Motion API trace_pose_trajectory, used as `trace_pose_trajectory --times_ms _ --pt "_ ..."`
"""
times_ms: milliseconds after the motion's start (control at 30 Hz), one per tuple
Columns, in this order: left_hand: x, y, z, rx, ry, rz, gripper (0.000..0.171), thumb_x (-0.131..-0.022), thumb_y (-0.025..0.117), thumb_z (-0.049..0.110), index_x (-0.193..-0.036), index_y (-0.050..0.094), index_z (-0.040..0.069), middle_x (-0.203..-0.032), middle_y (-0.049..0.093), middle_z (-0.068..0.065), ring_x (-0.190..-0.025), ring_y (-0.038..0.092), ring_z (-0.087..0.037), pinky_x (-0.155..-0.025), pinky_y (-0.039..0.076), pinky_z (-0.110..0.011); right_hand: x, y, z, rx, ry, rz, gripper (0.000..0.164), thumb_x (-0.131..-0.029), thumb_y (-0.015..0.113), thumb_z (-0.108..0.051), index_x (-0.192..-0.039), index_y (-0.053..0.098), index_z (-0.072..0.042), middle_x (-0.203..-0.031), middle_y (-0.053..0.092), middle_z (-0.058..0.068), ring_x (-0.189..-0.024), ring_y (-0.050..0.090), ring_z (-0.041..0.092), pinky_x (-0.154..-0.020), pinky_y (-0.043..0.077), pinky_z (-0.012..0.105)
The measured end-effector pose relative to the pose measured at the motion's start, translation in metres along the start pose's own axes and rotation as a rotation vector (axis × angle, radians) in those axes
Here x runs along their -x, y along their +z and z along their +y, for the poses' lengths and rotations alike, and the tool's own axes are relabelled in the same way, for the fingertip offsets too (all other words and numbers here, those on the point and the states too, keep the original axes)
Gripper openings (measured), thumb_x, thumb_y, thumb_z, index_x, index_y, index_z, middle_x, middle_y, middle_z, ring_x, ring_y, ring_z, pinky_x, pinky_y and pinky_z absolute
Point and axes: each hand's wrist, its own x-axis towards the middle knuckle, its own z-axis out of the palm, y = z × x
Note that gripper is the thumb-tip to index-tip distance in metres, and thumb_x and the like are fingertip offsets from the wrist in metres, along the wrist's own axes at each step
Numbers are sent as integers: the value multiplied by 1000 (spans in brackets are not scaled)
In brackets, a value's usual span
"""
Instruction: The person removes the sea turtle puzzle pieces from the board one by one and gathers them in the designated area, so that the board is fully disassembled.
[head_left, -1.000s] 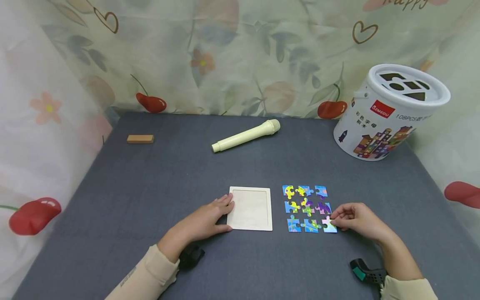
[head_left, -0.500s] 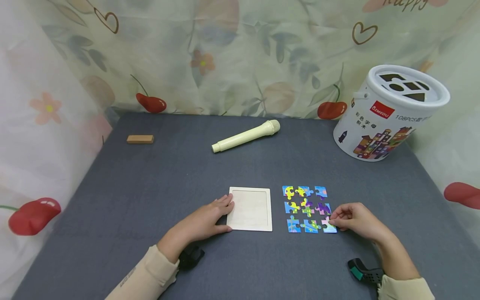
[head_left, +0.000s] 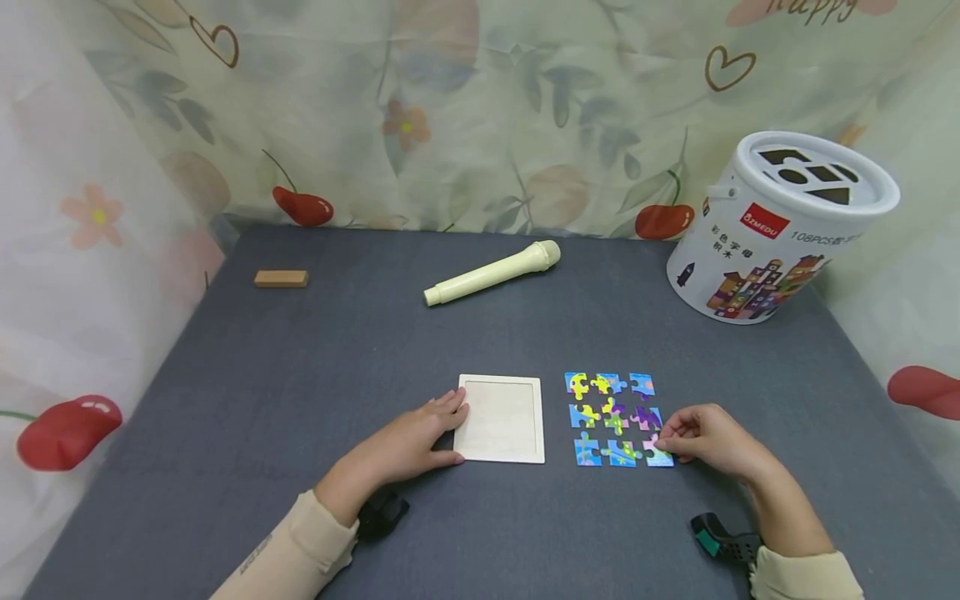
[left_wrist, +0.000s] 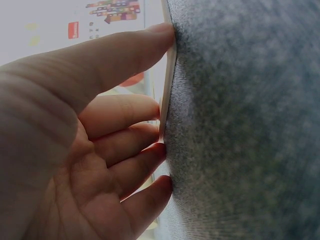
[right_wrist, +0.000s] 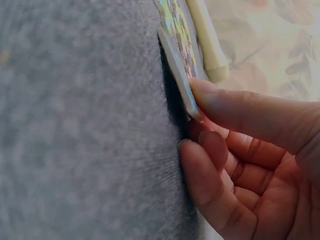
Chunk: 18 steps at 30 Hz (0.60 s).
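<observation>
In the head view, my left hand (head_left: 408, 437) rests its fingertips on the left side of a square wooden puzzle tray (head_left: 501, 419), the thumb at its near left corner. From the left wrist, the thumb and fingers touch the tray's thin edge (left_wrist: 168, 85) with little bend. My right hand (head_left: 712, 437) pinches the near right puzzle piece (head_left: 660, 457) between thumb and fingers. Up close, this piece (right_wrist: 176, 70) is tilted, its gripped edge raised off the cloth. Several other colourful puzzle pieces (head_left: 620, 452) lie in three spaced rows right of the tray.
Behind the tray lies a pale yellow toy microphone (head_left: 491, 272). A small wooden block (head_left: 281, 278) sits at the far left. The white lidded bucket (head_left: 772, 233) stands at the far right. A patterned curtain (head_left: 450, 117) borders the dark table (head_left: 337, 350) behind.
My right wrist and forearm have shifted slightly to the left, while the fingers stay at the near right puzzle piece. My left hand and the tray look unmoved.
</observation>
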Motion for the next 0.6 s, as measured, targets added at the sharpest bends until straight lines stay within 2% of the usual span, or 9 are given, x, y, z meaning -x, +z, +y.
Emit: trace_pose_trajectory --times_ms 600 --pt "0 0 0 4 4 1 64 -86 67 26 -138 42 -2 -151 28 -17 -140 26 -30 -112 26 -45 0 4 -7 79 -36 43 18 -85 67 -19 -82 63 -1 -69 57 1 -59 50 5 -54 49 23"
